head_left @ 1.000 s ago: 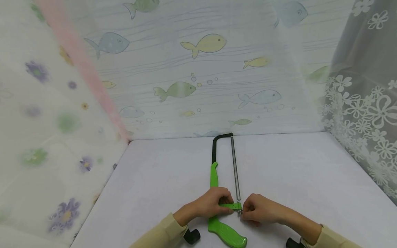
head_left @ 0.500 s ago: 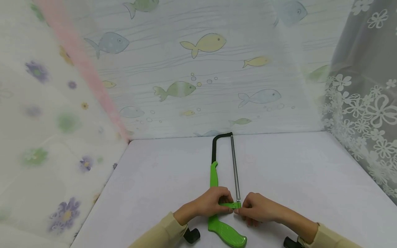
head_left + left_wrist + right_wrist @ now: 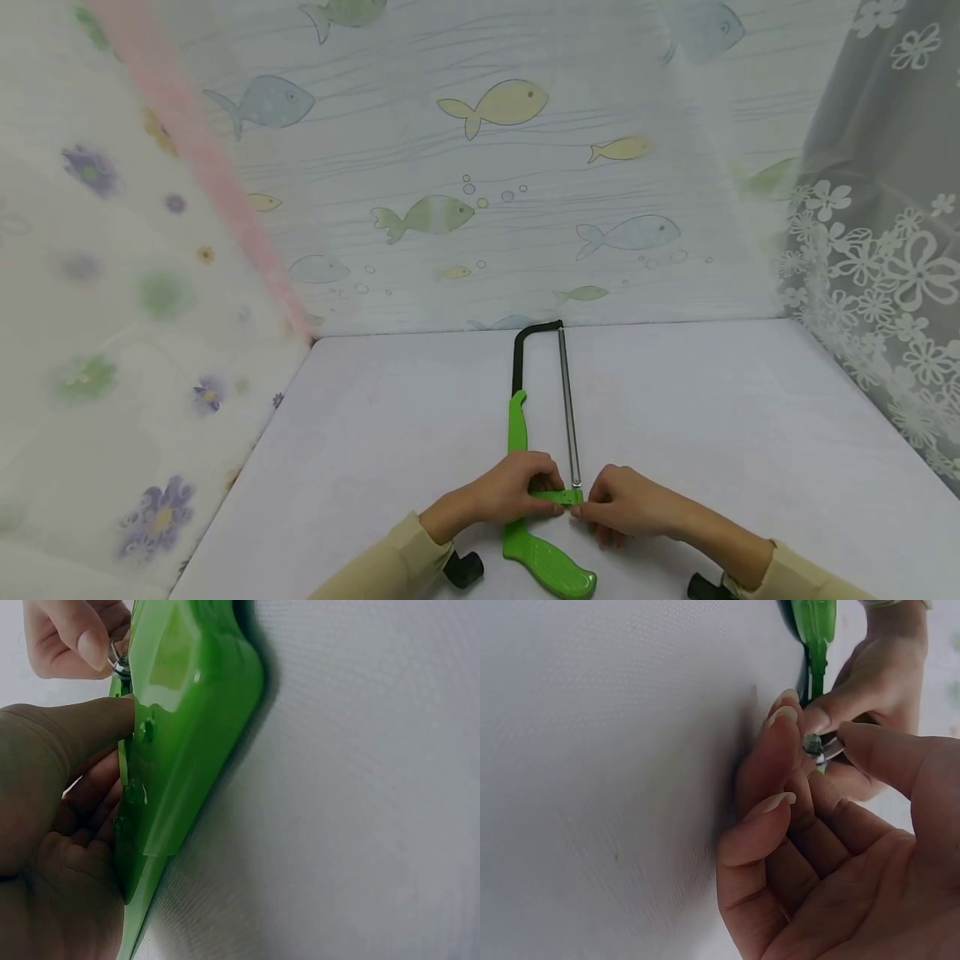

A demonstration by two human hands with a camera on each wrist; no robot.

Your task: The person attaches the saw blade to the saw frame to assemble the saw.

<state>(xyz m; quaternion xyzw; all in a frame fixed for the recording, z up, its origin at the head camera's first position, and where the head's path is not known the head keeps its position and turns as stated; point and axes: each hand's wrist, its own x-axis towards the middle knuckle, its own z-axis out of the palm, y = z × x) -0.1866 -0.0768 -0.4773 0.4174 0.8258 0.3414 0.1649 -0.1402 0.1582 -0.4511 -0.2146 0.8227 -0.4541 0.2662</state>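
A hacksaw with a bright green handle and black front frame lies on the table, its blade on the right side. My left hand reaches over the frame and grips the short green crosspiece at the blade's near end, thumb on its near side. At the tip of that crosspiece, my right hand pinches a small metal wing nut between thumb and index finger. The right wrist view shows the threaded end beside the fingers, which are curled in. The head view hides the nut behind the right thumb.
The white tabletop spreads around the saw. A fish-print curtain hangs at the back, close to the saw's far end. Flowered cloth borders the left, and a lace-patterned grey curtain the right. Black wrist devices sit below both sleeves.
My right hand has shifted slightly left, its thumb swinging over the wing nut, then back a touch to the right. The left hand and the hacksaw stay in place.
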